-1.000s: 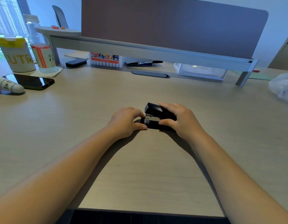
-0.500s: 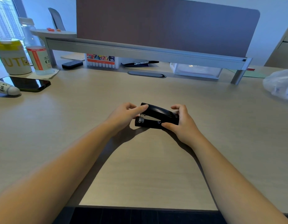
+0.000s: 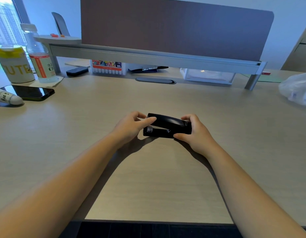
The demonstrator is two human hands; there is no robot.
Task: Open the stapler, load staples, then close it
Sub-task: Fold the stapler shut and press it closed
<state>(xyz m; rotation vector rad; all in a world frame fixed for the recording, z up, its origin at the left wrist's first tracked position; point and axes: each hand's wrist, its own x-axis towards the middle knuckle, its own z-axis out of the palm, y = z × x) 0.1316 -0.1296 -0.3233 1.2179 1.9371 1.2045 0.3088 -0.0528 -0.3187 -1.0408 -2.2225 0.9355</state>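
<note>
Both our hands on the stapler (image 3: 167, 127), mid counter (image 3: 148, 177), straight ahead of us

Left hand (image 3: 130, 127): fingers stretched out narrow, index tip resting on the front end of the top arm, thumb side near the metal nose. Touching, not really clamped round it, as far as we can tell

Right hand (image 3: 196, 134): wrapped on the hinge end, thumb pressed on the near side of the base, fingers curled over the back. This one pins the stapler down

Stapler sits flat on the counter, front pointing left. Top arm slightly up at the front, a wedge of gap over the base, metal bit visible in it. Not swung open

We judge this as step one, opening, barely begun. No staples visible anywhere near the hands

Next move needs: right hand keeps the base down, left hand lifts the top arm up and back about the hinge till the staple channel shows. Then we need a staple strip from somewhere, can't spot one

Phone (image 3: 31, 92) and bottle (image 3: 39, 57) far left, well apart, no interference
</note>
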